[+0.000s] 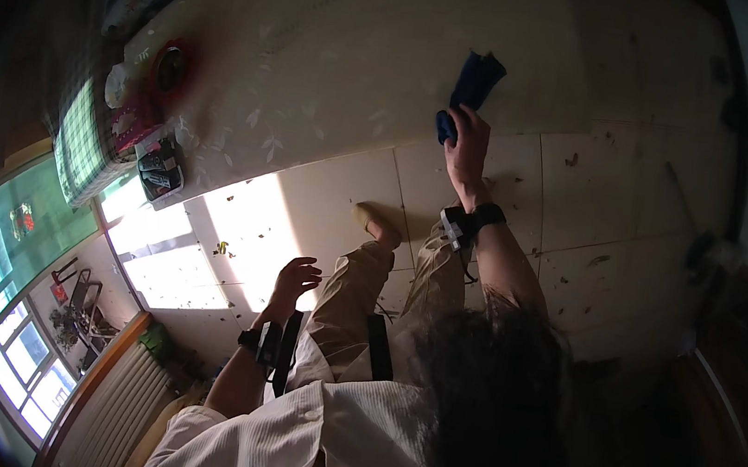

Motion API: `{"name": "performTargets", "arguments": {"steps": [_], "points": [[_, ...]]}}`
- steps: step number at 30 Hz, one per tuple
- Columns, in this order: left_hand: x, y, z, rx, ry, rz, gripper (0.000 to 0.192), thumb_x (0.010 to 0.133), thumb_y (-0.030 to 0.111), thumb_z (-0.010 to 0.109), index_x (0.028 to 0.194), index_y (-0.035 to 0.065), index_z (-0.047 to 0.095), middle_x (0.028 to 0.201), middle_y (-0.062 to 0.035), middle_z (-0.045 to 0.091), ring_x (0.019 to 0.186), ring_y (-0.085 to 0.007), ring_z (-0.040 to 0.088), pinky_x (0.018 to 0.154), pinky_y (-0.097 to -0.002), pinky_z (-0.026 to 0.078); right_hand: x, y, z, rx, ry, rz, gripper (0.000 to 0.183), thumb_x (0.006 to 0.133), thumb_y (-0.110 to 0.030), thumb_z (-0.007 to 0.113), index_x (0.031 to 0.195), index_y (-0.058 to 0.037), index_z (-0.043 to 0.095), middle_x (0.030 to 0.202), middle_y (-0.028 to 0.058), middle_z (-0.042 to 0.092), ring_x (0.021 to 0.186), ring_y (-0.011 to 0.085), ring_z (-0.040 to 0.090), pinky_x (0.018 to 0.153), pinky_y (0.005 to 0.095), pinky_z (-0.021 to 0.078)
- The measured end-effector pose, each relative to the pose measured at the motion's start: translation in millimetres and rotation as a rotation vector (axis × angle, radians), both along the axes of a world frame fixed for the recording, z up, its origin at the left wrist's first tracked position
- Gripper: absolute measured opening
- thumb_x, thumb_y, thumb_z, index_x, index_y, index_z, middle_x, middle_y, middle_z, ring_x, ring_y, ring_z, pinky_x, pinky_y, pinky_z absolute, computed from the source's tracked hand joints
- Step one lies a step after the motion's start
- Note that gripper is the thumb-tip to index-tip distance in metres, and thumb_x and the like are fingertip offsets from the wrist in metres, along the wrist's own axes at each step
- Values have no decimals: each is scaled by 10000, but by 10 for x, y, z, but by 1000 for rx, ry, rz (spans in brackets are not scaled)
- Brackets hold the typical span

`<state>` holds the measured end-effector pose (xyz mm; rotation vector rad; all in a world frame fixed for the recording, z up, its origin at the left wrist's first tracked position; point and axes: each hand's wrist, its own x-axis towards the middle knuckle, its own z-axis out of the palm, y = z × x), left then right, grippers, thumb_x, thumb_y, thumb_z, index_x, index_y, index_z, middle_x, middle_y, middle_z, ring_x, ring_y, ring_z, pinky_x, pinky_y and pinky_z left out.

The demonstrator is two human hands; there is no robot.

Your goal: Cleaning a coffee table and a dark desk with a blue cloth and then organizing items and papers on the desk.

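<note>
My right hand [467, 145] is closed around a dark blue cloth [477, 81]. The cloth's free end stretches away from my fingers over a broad pale surface with a leaf pattern [336, 82], and a smaller fold sticks out beside my fingertips. Whether the cloth touches that surface, I cannot tell. My left hand [296, 283] hangs by my left thigh with nothing in it, its fingers loosely bent and apart. Both wrists carry strapped-on devices, the right one [462, 227] and the left one [266, 343].
Small scraps litter the tiled floor [328, 207], partly sunlit. Along the left stand a container of dark items [161, 172], a red-rimmed round object [170, 68] and a green checked cloth [84, 142]. A radiator [118, 405] is at lower left. Dark furniture [709, 415] stands at right.
</note>
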<state>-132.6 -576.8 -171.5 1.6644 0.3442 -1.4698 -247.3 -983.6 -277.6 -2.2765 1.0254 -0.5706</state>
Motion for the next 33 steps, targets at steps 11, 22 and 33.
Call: {"name": "performTargets", "arguments": {"steps": [11,22,33], "points": [[-709,-1136,-48,13,60,-28,332,972,227,440,1232,38,521,1022,-114,642,950,-200,628,857,-326,509,-834,-1101,-599,326,19,249,387,763,58,555,1108,-89,650,1134,110,629,1020,313,587,880,371,486],[-1008,-2332,-58,-39,76,-128,292,961,157,470,1225,37,512,1042,-109,633,950,-179,626,851,-290,510,-1427,-2009,-550,164,-24,-263,395,796,-53,629,1184,-59,554,1159,195,584,1062,382,562,919,431,447],[-557,-2365,-247,-58,103,-214,298,946,117,500,1230,26,499,1038,-136,632,933,-204,632,843,-311,512,-583,-956,-886,357,147,97,246,725,-146,713,951,-85,637,957,125,636,948,326,599,836,398,480]]}}
